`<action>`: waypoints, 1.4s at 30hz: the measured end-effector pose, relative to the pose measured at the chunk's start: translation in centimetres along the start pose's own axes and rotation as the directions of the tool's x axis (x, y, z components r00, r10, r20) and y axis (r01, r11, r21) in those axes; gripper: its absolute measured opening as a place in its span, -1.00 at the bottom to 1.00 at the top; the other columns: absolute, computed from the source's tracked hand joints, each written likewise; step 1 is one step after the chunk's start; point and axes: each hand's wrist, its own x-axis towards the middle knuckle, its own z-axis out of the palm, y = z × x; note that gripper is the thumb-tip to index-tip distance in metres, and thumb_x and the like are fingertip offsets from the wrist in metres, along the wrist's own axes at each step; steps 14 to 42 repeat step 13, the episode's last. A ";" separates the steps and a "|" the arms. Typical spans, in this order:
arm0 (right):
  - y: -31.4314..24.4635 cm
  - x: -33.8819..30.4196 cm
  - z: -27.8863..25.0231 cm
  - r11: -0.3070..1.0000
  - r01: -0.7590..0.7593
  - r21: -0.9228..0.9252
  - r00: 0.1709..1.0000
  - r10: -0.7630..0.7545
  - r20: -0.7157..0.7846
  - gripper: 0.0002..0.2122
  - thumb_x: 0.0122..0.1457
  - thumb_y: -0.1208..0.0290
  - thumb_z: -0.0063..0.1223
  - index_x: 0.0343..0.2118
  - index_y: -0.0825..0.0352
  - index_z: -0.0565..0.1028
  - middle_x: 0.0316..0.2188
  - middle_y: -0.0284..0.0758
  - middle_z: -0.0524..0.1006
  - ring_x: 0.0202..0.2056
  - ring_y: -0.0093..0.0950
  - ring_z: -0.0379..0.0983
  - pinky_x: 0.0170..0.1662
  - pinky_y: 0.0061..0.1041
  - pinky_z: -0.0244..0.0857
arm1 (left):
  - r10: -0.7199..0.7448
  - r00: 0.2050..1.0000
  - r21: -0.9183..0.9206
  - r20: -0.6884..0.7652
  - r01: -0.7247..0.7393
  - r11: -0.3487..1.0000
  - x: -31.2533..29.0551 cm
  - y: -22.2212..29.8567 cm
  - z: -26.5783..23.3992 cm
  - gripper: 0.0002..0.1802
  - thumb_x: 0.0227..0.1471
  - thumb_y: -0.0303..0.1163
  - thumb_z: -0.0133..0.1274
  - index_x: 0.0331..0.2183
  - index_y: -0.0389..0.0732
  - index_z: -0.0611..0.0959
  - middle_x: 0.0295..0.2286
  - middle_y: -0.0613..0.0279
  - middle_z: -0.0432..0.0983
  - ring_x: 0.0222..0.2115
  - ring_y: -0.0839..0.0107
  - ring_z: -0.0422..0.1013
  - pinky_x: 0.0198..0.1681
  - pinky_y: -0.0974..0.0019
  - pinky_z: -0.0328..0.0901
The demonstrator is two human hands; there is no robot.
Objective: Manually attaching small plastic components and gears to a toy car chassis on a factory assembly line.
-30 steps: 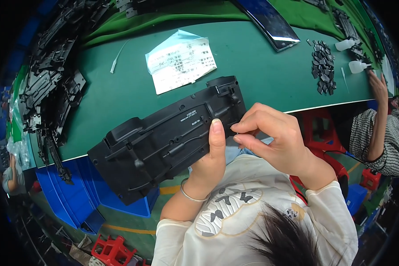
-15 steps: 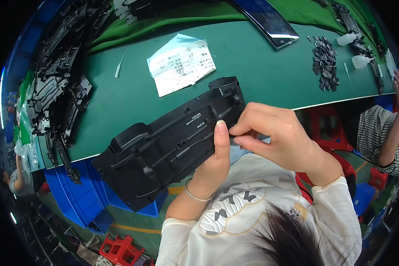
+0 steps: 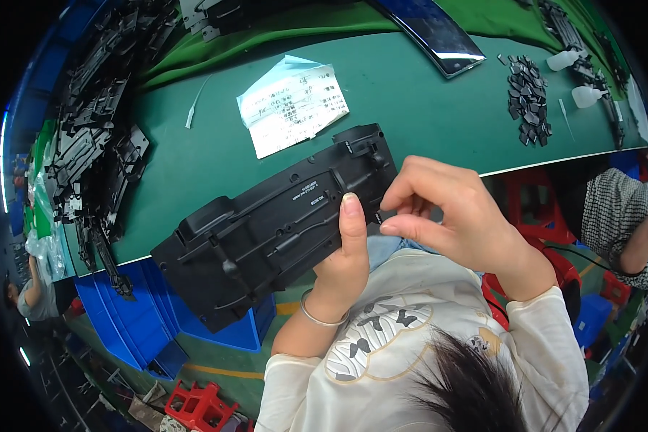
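Note:
A long black moulded plastic panel (image 3: pixel 281 223) with ribs, raised housings and small white print is held up at a slant over the table's near edge. My left hand (image 3: pixel 345 252) grips its near long edge, thumb on top and the other fingers hidden beneath. At the panel's right end is my right hand (image 3: pixel 446 209), its fingers curled. Thumb and index tips stand a little apart close to the panel's corner, with nothing visible between them.
Written paper sheets (image 3: pixel 295 108) lie on the green table (image 3: pixel 194 165). Black plastic parts (image 3: pixel 93 144) are heaped left; small black pieces (image 3: pixel 529 101) and squeeze bottles (image 3: pixel 587 96) sit right. A glossy dark panel (image 3: pixel 439 36) lies at the back. Blue bins (image 3: pixel 126 317) stand below. Another person's sleeve (image 3: pixel 612 216) shows right.
My right thumb and index finger have parted from their pinch at the panel's edge, and that hand has lifted slightly. The panel has shifted a little in my left hand.

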 end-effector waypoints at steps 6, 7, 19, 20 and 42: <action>0.2 0.4 0.3 0.973 0.093 -0.211 0.995 -0.085 0.044 -0.91 -0.23 0.64 0.03 -0.66 0.42 0.33 -0.68 -0.37 0.27 -0.66 -0.56 0.25 -0.66 -0.68 0.15 | 0.015 1.000 0.031 -0.010 -0.015 0.999 0.3 -0.1 0.2 -0.74 -0.04 -0.43 -0.24 -0.27 -0.34 0.35 -0.34 0.20 0.32 -0.33 0.49 0.25 -0.26 0.44 0.17; 0.1 0.4 0.3 0.973 0.081 -0.215 0.996 -0.073 0.045 -0.91 -0.23 0.65 0.01 -0.67 0.42 0.33 -0.68 -0.36 0.26 -0.66 -0.56 0.25 -0.67 -0.68 0.14 | 0.021 1.000 0.034 -0.018 -0.021 0.999 0.3 -0.1 0.2 -0.75 -0.04 -0.43 -0.23 -0.27 -0.34 0.35 -0.34 0.21 0.32 -0.33 0.48 0.25 -0.26 0.44 0.17; 0.0 0.8 0.8 0.982 0.097 -0.160 0.994 -0.088 0.061 -0.93 -0.21 0.66 -0.03 -0.68 0.40 0.33 -0.68 -0.35 0.26 -0.64 -0.54 0.26 -0.61 -0.68 0.19 | 0.164 0.981 0.306 -0.104 -0.125 0.944 -0.3 -0.5 -0.3 -0.60 -0.07 -0.40 -0.15 -0.15 -0.35 0.23 -0.19 0.12 0.18 -0.18 0.41 0.14 -0.07 0.39 0.00; 0.0 0.8 0.8 0.982 0.097 -0.160 0.994 -0.088 0.061 -0.93 -0.21 0.66 -0.03 -0.68 0.40 0.33 -0.68 -0.35 0.26 -0.64 -0.54 0.26 -0.61 -0.68 0.19 | 0.164 0.981 0.306 -0.104 -0.125 0.944 -0.3 -0.5 -0.3 -0.60 -0.07 -0.40 -0.15 -0.15 -0.35 0.23 -0.19 0.12 0.18 -0.18 0.41 0.14 -0.07 0.39 0.00; 0.0 0.8 0.8 0.982 0.097 -0.160 0.994 -0.088 0.061 -0.93 -0.21 0.66 -0.03 -0.68 0.40 0.33 -0.68 -0.35 0.26 -0.64 -0.54 0.26 -0.61 -0.68 0.19 | 0.164 0.981 0.306 -0.104 -0.125 0.944 -0.3 -0.5 -0.3 -0.60 -0.07 -0.40 -0.15 -0.15 -0.35 0.23 -0.19 0.12 0.18 -0.18 0.41 0.14 -0.07 0.39 0.00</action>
